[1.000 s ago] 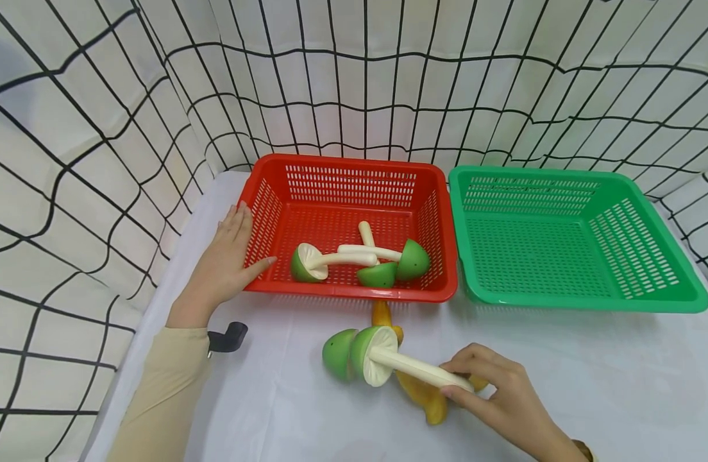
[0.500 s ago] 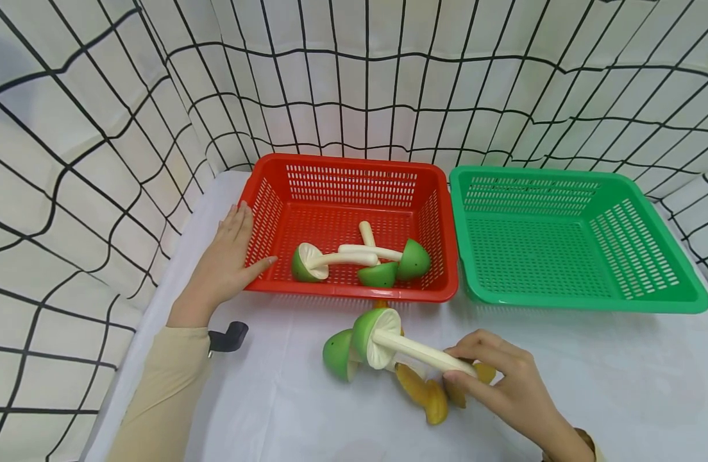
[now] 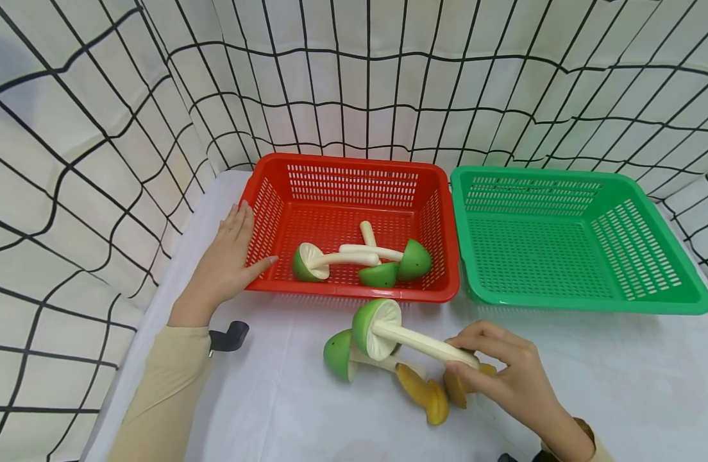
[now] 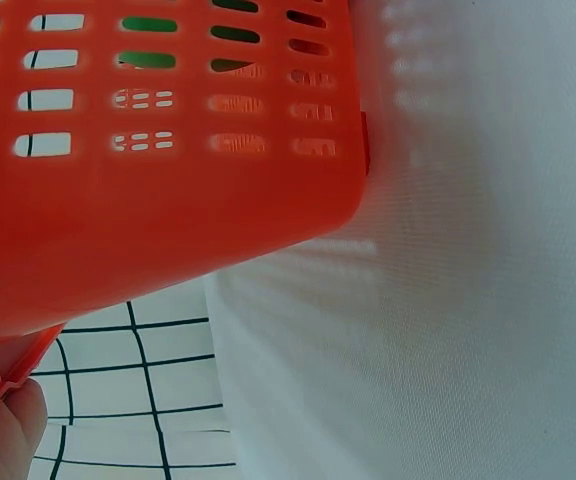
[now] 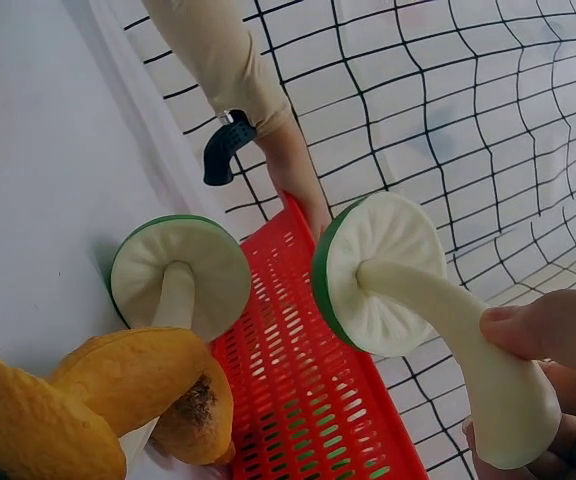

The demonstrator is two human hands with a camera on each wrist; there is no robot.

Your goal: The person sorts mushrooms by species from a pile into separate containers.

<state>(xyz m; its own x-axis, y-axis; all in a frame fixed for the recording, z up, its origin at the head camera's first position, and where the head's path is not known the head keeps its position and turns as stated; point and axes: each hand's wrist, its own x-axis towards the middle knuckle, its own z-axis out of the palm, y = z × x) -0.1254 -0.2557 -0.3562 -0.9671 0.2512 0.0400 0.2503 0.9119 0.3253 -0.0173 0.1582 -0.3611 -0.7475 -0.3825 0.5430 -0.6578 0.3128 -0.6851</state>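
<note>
In the head view my right hand [image 3: 512, 372] pinches the stem end of a green-capped toy mushroom [image 3: 420, 341] between thumb and fingers. The right wrist view shows the white underside of its cap [image 5: 393, 275] facing up off the table. Below it, a second green mushroom [image 3: 338, 355] lies on the white cloth beside a yellow, knobbly, lobed thing [image 3: 435, 401], partly over the mushroom's stem. My left hand [image 3: 221, 266] rests along the left rim of the red basket [image 3: 354, 292], fingers straight, thumb over the front corner. Several green mushrooms [image 3: 413, 260] lie inside that basket.
A green basket [image 3: 562, 299] stands right of the red one, nearly touching it. Black wire grid [image 3: 365, 102] backed with white cloth rises behind and at the left. A black strap-like piece [image 3: 229, 335] sticks out by my left cuff.
My right hand has raised the mushroom and shifted it slightly away from me, uncovering more of the second mushroom's stem and the yellow thing. My left hand has stayed put.
</note>
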